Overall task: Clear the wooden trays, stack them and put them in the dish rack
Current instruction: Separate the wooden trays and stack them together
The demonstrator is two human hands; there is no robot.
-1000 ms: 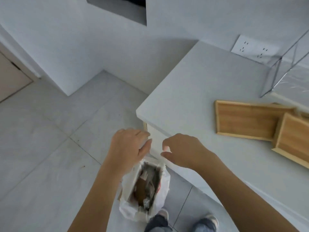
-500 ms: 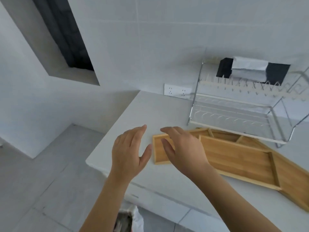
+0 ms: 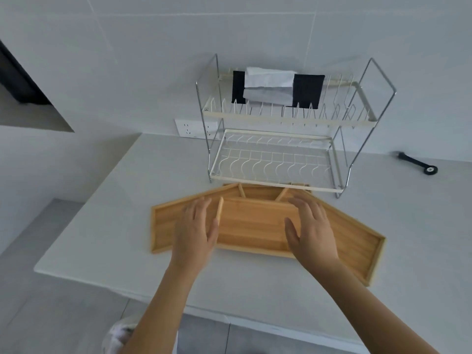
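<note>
Counter [image 3: 122,226], white: several wooden trays [image 3: 251,226] overlapping in a fan, all bare, just in front of the dish rack [image 3: 275,159] (two tiers, wire, bottom tier bare). Left hand [image 3: 195,231] and right hand [image 3: 310,231]: both spread flat, fingers loose, grasping nothing, over the ends of the topmost tray. Black tool [image 3: 419,163] lies far right.

A white counter [image 3: 122,200] runs along a pale tiled wall [image 3: 153,60], with a socket [image 3: 194,129] low on the tiles. A black tool [image 3: 419,163] (kind unclear) lies at far right. A bag [image 3: 120,338] sits on the grey floor [image 3: 38,315] below.
</note>
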